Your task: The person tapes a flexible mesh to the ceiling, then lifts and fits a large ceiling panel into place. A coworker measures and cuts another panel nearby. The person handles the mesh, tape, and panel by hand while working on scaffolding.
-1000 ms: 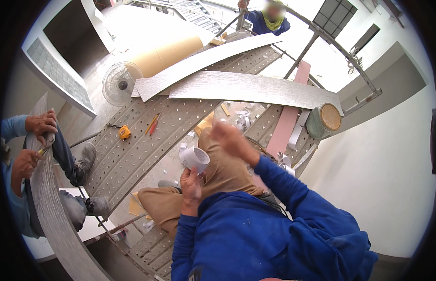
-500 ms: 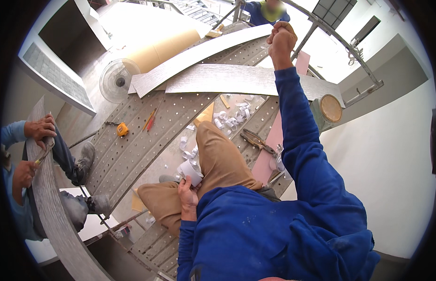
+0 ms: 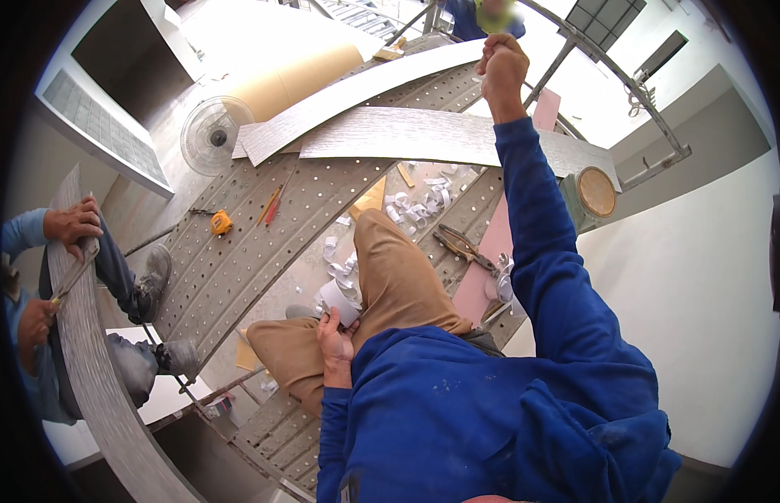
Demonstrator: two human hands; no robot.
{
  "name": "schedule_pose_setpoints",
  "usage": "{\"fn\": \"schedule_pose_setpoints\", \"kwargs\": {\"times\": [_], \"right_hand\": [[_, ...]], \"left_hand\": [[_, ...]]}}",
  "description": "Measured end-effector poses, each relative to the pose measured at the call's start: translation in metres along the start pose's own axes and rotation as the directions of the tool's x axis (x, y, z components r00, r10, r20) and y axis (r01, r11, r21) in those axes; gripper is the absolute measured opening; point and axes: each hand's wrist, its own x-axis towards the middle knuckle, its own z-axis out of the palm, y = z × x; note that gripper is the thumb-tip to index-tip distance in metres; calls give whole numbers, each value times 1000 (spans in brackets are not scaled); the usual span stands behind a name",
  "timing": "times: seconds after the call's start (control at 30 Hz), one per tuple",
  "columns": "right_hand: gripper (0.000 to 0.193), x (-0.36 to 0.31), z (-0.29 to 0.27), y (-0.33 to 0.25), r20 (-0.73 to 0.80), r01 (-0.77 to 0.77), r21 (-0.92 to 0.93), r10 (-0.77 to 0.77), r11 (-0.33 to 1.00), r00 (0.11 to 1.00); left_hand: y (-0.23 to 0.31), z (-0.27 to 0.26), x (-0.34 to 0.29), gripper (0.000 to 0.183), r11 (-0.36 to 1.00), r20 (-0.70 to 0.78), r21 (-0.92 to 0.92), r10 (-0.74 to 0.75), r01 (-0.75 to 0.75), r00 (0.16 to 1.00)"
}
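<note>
A: Quickly, hands first. Left hand (image 3: 335, 335) sits on the knee, fingers wrapped round a white tape roll (image 3: 340, 300). Right hand (image 3: 501, 69) is raised high, arm straight, fist closed. Can't tell what's in it, maybe a tape end, too small to see.

B: Roll's where exactly?

A: Against the tan trouser leg, just above the left hand, near the curled white scraps (image 3: 423, 201) on the scaffold deck (image 3: 231, 268).

B: How to do this step well?

A: My read: keep the roll pinned against the knee so it doesn't spin loose, and keep the raised arm's pull straight, not twisted. Pliers (image 3: 461, 247) lie close by the right thigh, handy for a cut.

B: Risks?

A: Grey laminate strips (image 3: 423, 134) lie across the deck ahead; a loose swing could knock them. Another person at left holds a strip (image 3: 88, 369) with both hands, well apart. Tape measure (image 3: 222, 222) stays out of the way.
</note>
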Motion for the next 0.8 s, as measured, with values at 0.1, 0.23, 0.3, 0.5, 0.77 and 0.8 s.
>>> {"fn": "schedule_pose_setpoints", "kwargs": {"times": [0.1, 0.23, 0.3, 0.5, 0.77, 0.8], "right_hand": [[27, -35, -3, 25, 184, -74, -125, 96, 989, 978], [29, -142, -5, 75, 332, -220, -415, 372, 883, 867], [27, -201, -8, 91, 415, -243, -575, 535, 781, 736], [44, -321, 0, 79, 674, -123, -560, 537, 819, 507], [50, -331, 25, 45, 879, 101, -371, 314, 923, 359], [46, -330, 26, 44, 890, 68, -362, 323, 930, 322]], "left_hand": [[1, 0, 0, 31, 1000, 26, 13, 20, -20, 999], [9, 1, 3, 33, 993, 115, 65, 91, -99, 989], [18, 5, 3, 32, 984, 159, 104, 130, -147, 979], [58, 29, -16, 32, 966, 262, 158, 158, -204, 952], [85, 51, -34, 43, 974, 464, 131, 104, -184, 879], [84, 52, -35, 43, 976, 472, 119, 107, -183, 875]]}}
